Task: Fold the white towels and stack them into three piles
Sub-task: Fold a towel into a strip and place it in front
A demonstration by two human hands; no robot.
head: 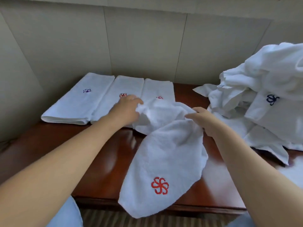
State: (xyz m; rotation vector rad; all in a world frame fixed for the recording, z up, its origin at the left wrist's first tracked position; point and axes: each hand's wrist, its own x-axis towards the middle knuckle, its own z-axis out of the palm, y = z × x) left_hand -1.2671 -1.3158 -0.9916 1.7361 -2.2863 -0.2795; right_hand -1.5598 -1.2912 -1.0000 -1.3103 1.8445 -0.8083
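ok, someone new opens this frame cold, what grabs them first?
Probably the unfolded white towel with the red flower logo, front centre, draped over the near edge of the dark wooden table, gripped by the left hand and right hand. Next, the three folded towels laid side by side at the back left. Then the rumpled heap of unfolded towels on the right.
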